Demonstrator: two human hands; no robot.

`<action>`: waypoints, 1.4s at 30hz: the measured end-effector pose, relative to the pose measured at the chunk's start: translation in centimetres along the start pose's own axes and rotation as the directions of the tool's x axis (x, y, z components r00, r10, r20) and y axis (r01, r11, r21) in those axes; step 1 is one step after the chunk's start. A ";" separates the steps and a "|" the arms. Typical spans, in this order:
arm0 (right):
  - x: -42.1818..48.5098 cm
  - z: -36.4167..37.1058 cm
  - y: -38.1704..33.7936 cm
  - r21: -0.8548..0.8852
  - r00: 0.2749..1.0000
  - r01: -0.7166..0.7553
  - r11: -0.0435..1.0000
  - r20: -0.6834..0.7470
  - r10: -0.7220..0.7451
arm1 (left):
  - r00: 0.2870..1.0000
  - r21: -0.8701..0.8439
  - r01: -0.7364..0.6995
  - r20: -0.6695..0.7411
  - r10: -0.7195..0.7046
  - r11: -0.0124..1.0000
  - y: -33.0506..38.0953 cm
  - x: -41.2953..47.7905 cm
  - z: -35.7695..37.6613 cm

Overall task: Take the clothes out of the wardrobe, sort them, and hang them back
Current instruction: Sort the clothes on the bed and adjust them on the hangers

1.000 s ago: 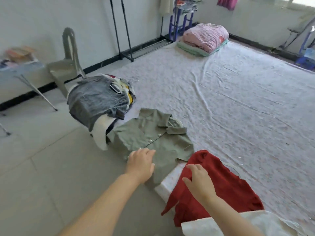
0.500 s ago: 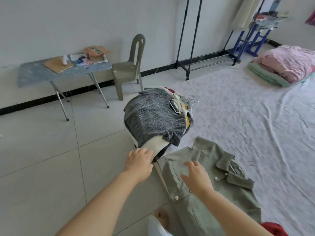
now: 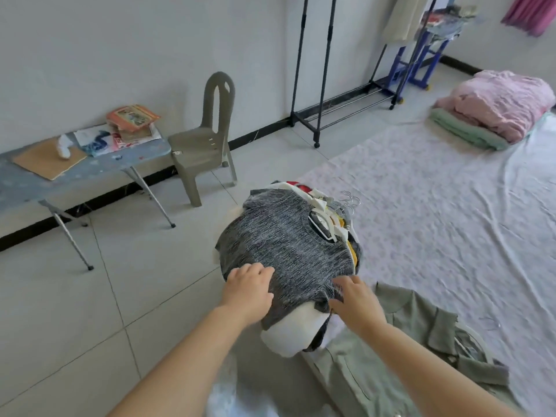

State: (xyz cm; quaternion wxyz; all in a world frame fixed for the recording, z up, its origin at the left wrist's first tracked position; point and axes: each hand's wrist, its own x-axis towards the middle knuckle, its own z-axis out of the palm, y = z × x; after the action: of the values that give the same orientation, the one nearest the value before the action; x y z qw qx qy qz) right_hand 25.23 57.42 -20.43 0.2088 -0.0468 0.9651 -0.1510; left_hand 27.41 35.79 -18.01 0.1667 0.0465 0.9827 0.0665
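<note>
The left hand [image 3: 248, 291] and right hand [image 3: 356, 302] rested with loose, open fingers on the grey sweater [image 3: 285, 245]; it seemed soft and light, best taken by its hem

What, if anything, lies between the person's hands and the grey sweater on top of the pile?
Nothing visible does. The left hand and the right hand both touch the grey sweater, which lies topmost on the pile. Between it and the clothes rack by the wall, only bare floor shows.

grey knit top [image 3: 288, 245] atop clothes pile, olive shirt [image 3: 400, 350] flat beside
</note>
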 end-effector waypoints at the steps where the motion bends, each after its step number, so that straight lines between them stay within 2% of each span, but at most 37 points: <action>1: 1.2 -0.1 -0.8 0.009 0.999 -0.030 1.000 -0.013 0.030 | 0.999 0.017 -0.035 0.009 0.035 0.999 -1.3 1.5 -0.5; 6: 6.1 -0.2 -3.8 0.081 0.982 -0.182 0.980 -0.033 0.185 | 0.985 0.062 -0.169 0.045 0.167 0.984 -6.4 8.2 -3.1; 12: 10.9 -0.5 -4.0 0.184 0.950 -0.297 0.937 -0.041 0.309 | 0.960 0.084 -0.273 0.083 0.266 0.958 -8.2 16.1 -5.0; 16: 15.8 -0.7 -2.6 0.184 0.943 -0.320 0.929 -0.029 0.330 | 0.948 0.092 -0.310 0.103 0.300 0.946 -8.3 21.5 -5.2; 24: 27.9 0.9 1.7 0.220 0.918 -0.391 0.894 0.028 0.394 | 0.946 0.048 -0.291 0.163 0.280 0.955 -8.0 32.0 -2.8; 28: 33.2 2.7 3.9 0.194 0.908 -0.412 0.890 0.005 0.419 | 0.932 0.016 -0.320 0.187 0.312 0.947 -7.2 35.6 0.0; 35: 38.4 6.9 6.1 -0.032 0.877 -0.477 0.878 -0.077 0.474 | 0.904 -0.049 -0.380 0.194 0.382 0.924 -6.2 39.7 5.0; 41: 38.3 8.0 6.6 0.028 0.855 -0.484 0.875 -0.196 0.479 | 0.887 -0.077 -0.424 0.164 0.431 0.902 -6.4 40.5 5.5; 42: 37.7 7.6 6.3 0.086 0.839 -0.498 0.863 -0.202 0.504 | 0.886 -0.084 -0.435 0.140 0.442 0.897 -6.3 40.5 5.1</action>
State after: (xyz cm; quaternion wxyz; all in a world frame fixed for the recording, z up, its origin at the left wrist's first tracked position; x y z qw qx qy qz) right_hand -6.03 55.56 -43.69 0.1347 0.2270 0.9583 -0.1097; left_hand -9.34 34.75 -36.72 0.2246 0.2682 0.9287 0.1231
